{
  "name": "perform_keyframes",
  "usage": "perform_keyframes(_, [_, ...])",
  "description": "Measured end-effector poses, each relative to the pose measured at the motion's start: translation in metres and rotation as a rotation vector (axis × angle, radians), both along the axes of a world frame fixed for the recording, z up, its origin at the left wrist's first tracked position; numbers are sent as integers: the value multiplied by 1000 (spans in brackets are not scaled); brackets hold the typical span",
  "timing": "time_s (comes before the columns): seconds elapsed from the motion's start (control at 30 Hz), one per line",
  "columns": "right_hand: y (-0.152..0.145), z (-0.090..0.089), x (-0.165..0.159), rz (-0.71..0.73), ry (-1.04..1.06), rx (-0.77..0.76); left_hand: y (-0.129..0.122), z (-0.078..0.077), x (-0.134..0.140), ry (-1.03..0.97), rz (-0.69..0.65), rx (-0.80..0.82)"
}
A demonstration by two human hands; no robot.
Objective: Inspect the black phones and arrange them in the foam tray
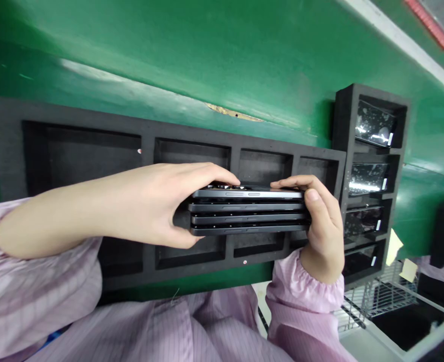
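Observation:
Between my two hands is a stack of several dark smartphones (250, 213), held edge-on above a black foam tray (148, 201). My left hand (169, 201) wraps round the left end, thumb below and fingers on top near the camera lenses of the uppermost phone. Round the right end closes my right hand (323, 221), its index finger lying along the top face and its thumb at the corner. The tray's pockets show bare dark floors where my arms and the phones do not cover them.
To the right stands a second black foam tray (352, 120) with a glossy-screened phone (374, 123) in each pocket. Both trays lie on a green bench (222, 55). A wire rack (391, 299) and yellow paper notes (394, 246) are at lower right. A red-edged item (429, 25) lies at upper right.

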State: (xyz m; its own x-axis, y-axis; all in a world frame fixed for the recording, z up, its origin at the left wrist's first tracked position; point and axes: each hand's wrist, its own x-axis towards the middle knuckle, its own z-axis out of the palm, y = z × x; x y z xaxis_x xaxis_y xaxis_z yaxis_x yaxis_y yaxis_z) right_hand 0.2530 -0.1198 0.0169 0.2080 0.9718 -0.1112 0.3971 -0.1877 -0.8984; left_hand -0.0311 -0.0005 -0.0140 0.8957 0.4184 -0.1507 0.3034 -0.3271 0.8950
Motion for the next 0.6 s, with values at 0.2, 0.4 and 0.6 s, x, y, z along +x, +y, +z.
perform_keyframes(0.2, [0, 0, 2, 16, 3, 0, 0, 1, 0, 3, 18, -13])
perform_keyframes(0.4, [0, -4, 5, 3, -50, 94, 0, 0, 1, 1, 4, -2])
perform_keyframes(0.6, [-1, -6, 8, 49, -104, 198, -1, -2, 0, 7, 25, -20])
